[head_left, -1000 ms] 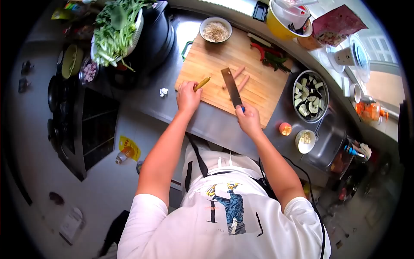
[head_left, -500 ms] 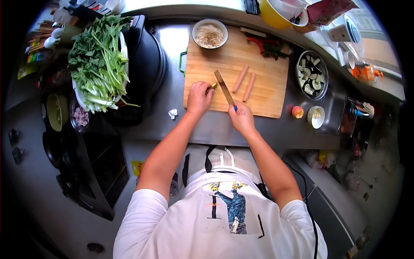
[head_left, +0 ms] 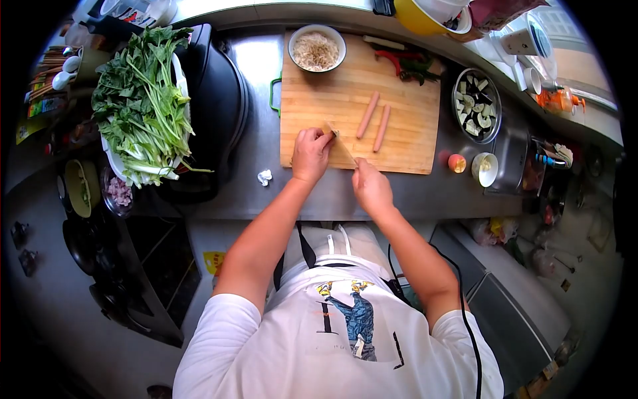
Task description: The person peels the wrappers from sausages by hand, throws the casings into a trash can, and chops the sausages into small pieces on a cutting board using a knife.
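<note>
My right hand is closed round the handle of a kitchen knife. The blade is seen nearly edge-on and points up and left across the wooden cutting board, its tip end beside the fingers of my left hand. Those fingers are bent and pinched together at the board's near left part. What they hold is mostly hidden by the fingers and blade; only a small dark bit shows at the fingertips. To the right of the knife lie two pink sausages, side by side and untouched by either hand.
At the board's back stand a bowl of pale shreds and red and green peppers. Right of it are a bowl of cut eggplant and a small white bowl. Leafy greens fill a basket at left.
The knife has moved left to the left fingertips and its blade has turned edge-on. A small yellow-green piece seen in my left fingers before is now mostly hidden. The view has shifted slightly.
</note>
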`<move>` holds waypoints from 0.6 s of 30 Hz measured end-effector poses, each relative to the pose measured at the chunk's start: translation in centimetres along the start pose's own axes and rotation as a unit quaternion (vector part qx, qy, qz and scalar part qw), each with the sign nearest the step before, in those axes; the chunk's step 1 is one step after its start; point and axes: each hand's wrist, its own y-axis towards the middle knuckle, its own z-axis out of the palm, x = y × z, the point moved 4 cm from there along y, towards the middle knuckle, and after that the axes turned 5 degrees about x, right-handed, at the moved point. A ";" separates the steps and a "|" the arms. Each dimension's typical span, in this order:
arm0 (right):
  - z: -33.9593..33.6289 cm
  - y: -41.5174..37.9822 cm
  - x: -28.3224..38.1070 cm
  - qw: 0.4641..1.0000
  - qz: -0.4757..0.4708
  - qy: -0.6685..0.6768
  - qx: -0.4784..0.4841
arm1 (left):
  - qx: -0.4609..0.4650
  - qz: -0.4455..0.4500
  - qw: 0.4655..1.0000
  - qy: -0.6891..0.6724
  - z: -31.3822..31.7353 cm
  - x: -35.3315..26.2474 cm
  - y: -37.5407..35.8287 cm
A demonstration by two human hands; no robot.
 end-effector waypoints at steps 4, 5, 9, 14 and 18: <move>0.4 -0.6 1.0 0.998 0.025 -0.022 0.043 | 0.013 -0.005 1.000 0.002 0.4 0.4 0.0; 0.3 -0.4 0.9 0.998 0.028 -0.021 0.046 | 0.014 0.004 1.000 0.017 0.4 0.6 -0.1; 0.1 -0.3 0.7 0.995 0.036 -0.036 0.084 | 0.019 0.001 0.999 0.026 0.5 0.2 -0.3; -0.5 1.6 0.9 0.995 0.013 -0.022 0.094 | 0.024 0.009 0.999 0.037 0.7 0.3 -0.3; 0.8 2.9 0.1 0.995 0.004 -0.006 0.096 | 0.024 0.009 0.998 0.049 0.7 0.4 -0.3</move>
